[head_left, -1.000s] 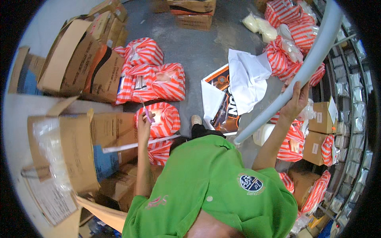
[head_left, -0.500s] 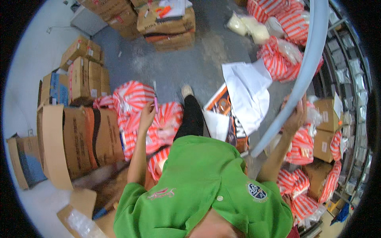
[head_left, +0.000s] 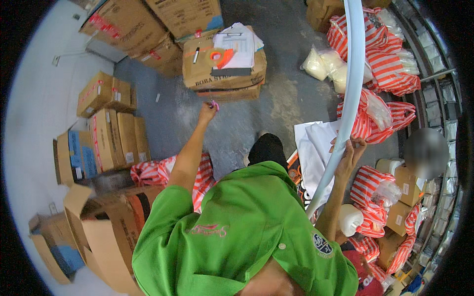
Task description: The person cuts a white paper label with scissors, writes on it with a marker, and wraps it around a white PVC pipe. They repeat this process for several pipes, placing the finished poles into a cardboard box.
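Note:
My left hand [head_left: 207, 112] reaches forward over the floor, its fingers closed round small pink-handled scissors [head_left: 214, 104]. Just beyond it stands a cardboard box [head_left: 224, 79] with a clipboard of papers [head_left: 237, 49], an orange tape dispenser [head_left: 222, 58] and a marker [head_left: 196, 55] on top. On the right, my right hand [head_left: 351, 154] is at a long pale pole [head_left: 345, 118], fingers showing on both sides of it; the pole hides part of the hand. White sheeting [head_left: 316, 148] lies beside the pole.
Red-and-white striped bags [head_left: 390, 64] are heaped on the right, near metal shelving [head_left: 452, 128] with packets. Bags of pale contents [head_left: 326, 66] lie on the floor. Stacked cartons [head_left: 108, 138] line the left wall, with an opened carton [head_left: 98, 222] nearer. A person's dark red sleeve [head_left: 355, 269] shows lower right.
My left hand has moved forward from above the striped bags toward the box with the clipboard, carrying the scissors. The view has shifted; my right hand stays at the pole.

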Motion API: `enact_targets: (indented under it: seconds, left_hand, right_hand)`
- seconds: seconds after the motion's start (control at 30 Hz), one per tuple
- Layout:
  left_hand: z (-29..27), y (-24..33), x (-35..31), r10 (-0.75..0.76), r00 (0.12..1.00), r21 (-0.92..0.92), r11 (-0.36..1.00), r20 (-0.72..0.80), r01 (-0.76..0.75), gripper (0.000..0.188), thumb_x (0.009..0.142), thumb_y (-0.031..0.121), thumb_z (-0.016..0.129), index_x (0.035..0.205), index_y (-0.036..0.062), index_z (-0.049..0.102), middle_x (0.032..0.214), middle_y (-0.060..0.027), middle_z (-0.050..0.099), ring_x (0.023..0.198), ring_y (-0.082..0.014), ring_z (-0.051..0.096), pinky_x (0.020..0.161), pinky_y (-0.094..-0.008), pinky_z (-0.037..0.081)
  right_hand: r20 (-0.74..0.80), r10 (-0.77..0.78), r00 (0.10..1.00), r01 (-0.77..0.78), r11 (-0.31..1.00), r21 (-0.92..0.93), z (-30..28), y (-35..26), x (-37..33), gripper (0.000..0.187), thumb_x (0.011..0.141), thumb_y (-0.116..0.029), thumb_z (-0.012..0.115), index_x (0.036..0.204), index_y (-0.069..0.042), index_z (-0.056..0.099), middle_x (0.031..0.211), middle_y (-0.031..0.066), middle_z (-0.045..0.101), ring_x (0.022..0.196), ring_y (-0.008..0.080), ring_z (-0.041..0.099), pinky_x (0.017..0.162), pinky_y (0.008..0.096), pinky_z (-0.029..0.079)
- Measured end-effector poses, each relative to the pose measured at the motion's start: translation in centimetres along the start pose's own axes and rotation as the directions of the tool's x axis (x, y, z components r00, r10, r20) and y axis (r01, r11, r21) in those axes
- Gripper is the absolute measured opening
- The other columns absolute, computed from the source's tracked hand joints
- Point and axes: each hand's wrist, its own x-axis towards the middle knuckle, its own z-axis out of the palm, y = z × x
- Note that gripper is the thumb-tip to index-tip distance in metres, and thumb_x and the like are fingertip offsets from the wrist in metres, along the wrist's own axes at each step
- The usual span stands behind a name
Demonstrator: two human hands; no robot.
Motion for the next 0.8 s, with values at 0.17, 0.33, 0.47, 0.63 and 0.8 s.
enact_targets:
  seconds: [0.17, 0.33, 0.47, 0.63, 0.8]
  left_hand:
    - [0.5, -1.9, 14.8, 0.220, 0.966, 0.004, 0.975, 0.135, -0.222, 0.049, 0.090, 0.032, 0.074, 0.123, -0.0014, 0.060, 0.100, -0.0244, 0.073, 0.095, -0.0349, 0.073, 0.082, -0.0481, 0.056]
    - [0.4, -3.3, 28.8, 0.147, 0.949, 0.475, 0.838, 0.279, -0.269, 0.045, 0.086, 0.036, 0.071, 0.115, 0.0016, 0.067, 0.097, -0.0231, 0.071, 0.084, -0.0350, 0.068, 0.075, -0.0469, 0.054]
    - [1.3, -4.4, 34.5, 0.096, 0.916, 0.090, 0.986, 0.389, -0.142, 0.033, 0.085, 0.030, 0.068, 0.105, 0.0034, 0.071, 0.083, -0.0182, 0.070, 0.065, -0.0268, 0.066, 0.061, -0.0419, 0.053]
    - [-2.0, -2.7, 38.6, 0.207, 0.797, 0.383, 0.791, 0.568, -0.477, 0.031, 0.091, 0.027, 0.068, 0.104, -0.0009, 0.073, 0.081, -0.0163, 0.070, 0.074, -0.0257, 0.069, 0.068, -0.0362, 0.054]
    - [-3.2, 21.9, 25.1, 0.598, 0.440, -0.474, 0.801, 0.670, -0.367, 0.042, 0.105, 0.022, 0.060, 0.140, -0.0016, 0.053, 0.137, -0.0143, 0.061, 0.124, -0.0260, 0.060, 0.107, -0.0387, 0.046]
  right_hand:
    - [-0.018, 0.067, 0.998, -0.068, 0.994, -0.089, 5.4, 4.2, 8.6, 0.015, 0.104, -0.019, 0.049, 0.105, -0.005, 0.045, 0.100, 0.0266, 0.069, 0.068, 0.0234, 0.067, 0.057, 0.0308, 0.054]
    - [-0.124, 0.082, 0.989, -0.110, 0.964, -0.243, 11.0, 8.5, 15.3, 0.025, 0.100, -0.024, 0.053, 0.105, 0.000, 0.059, 0.089, 0.0102, 0.062, 0.068, 0.0164, 0.063, 0.059, 0.0300, 0.054]
    - [-0.086, 0.118, 0.989, -0.123, 0.991, -0.055, 19.3, 5.6, 18.7, 0.019, 0.103, -0.019, 0.052, 0.092, -0.005, 0.046, 0.094, 0.0137, 0.062, 0.072, 0.0219, 0.069, 0.055, 0.0336, 0.057]
    - [-0.142, 0.068, 0.988, -0.079, 0.994, -0.077, 26.6, 5.4, 19.4, 0.026, 0.099, -0.011, 0.065, 0.093, -0.008, 0.040, 0.110, 0.0123, 0.061, 0.076, 0.0189, 0.070, 0.056, 0.0297, 0.057]
    - [-0.301, 0.089, 0.950, -0.120, 0.989, -0.087, 34.7, 6.1, 13.3, 0.029, 0.099, -0.013, 0.071, 0.094, -0.008, 0.043, 0.118, 0.0097, 0.057, 0.083, 0.0155, 0.068, 0.063, 0.0271, 0.057]
